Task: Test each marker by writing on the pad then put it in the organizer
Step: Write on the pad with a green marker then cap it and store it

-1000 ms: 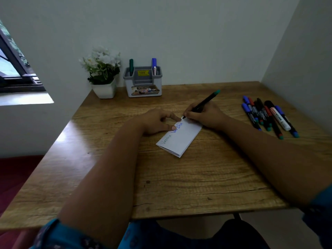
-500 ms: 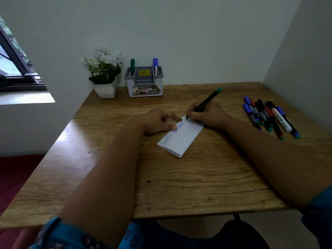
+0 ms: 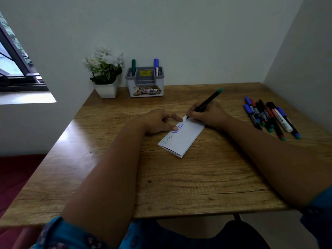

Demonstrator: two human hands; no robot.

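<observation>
**Marker tip on the pad's far corner**

The fingers [image 3: 177, 118] of the left hand [image 3: 158, 121] lie loosely bent, their tips pressing the far left edge of the pad [image 3: 182, 136] flat; they hold nothing. The pad is a narrow white folded booklet lying at an angle mid-table. Along its left edge runs "Varsna" in thin dark ink, then "Varsha" in thicker blue, partly under a fingertip.

Far left, a white pot of white flowers [image 3: 106, 72] stands by the wall. Just right of it is the grey organizer [image 3: 144, 81], carrying a yellow sticker with unreadable print and a front label where only "OP" can be made out. A green marker [image 3: 133, 66] stands in its left slot and a blue marker [image 3: 156, 65] in its right.

The right hand [image 3: 209, 114] pinches a black marker with a green end [image 3: 206, 101], its tip touching the pad's far corner.

At the right of the wooden table [image 3: 197, 177] lies a row of loose markers [image 3: 269, 117], capped blue, red, black and green; a white one has a red-bordered label too blurred to read.
</observation>
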